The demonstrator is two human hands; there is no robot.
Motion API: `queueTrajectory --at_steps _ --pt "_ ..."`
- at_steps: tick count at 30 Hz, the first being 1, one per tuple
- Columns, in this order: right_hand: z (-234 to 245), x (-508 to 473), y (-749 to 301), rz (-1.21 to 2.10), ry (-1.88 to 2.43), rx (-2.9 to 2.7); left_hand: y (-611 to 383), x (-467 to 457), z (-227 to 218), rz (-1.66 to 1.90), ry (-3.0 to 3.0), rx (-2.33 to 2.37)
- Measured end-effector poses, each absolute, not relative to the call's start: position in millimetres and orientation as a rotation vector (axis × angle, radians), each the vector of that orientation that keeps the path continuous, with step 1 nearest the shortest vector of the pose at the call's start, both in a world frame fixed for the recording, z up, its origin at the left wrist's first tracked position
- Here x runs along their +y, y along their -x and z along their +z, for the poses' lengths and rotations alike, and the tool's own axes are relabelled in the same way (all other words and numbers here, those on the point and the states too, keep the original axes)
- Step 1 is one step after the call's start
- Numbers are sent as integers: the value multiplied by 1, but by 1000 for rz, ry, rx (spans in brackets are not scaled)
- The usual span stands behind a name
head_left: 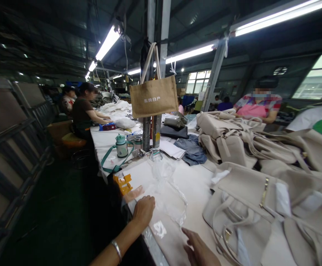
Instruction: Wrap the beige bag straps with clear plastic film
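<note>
My left hand [143,209] rests on the near edge of the white worktable [196,184], fingers curled on the corner of a clear plastic bag [169,192] that lies flat in front of me. A bracelet is on that wrist. My right hand [199,249] lies at the bottom of the view, fingers stretched out flat on the table, just below the bag and left of a beige handbag [249,207]. A small clear packet [159,229] lies between my two hands.
Piles of beige handbags [241,140] cover the table's right side. A brown jute tote [153,96] hangs on a post. A teal bottle [121,145], yellow tags [123,183] and folded denim [192,149] lie ahead. Several people sit working at left and right. Dark racks [8,147] line the left aisle.
</note>
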State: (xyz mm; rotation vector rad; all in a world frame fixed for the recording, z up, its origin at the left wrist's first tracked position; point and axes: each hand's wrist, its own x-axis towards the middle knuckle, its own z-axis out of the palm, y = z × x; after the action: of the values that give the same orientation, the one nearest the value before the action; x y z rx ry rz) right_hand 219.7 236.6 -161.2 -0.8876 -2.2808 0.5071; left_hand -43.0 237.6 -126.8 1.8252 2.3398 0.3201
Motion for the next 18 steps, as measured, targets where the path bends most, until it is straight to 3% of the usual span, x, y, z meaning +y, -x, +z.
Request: queueTrajectory --at_steps 8,18 --pt "-184 278 -195 -215 940 -2609 46 203 -115 378 -1918 2234" --pt "-188 283 -214 -235 886 -2591 -8 249 -129 471 -1936 1976"
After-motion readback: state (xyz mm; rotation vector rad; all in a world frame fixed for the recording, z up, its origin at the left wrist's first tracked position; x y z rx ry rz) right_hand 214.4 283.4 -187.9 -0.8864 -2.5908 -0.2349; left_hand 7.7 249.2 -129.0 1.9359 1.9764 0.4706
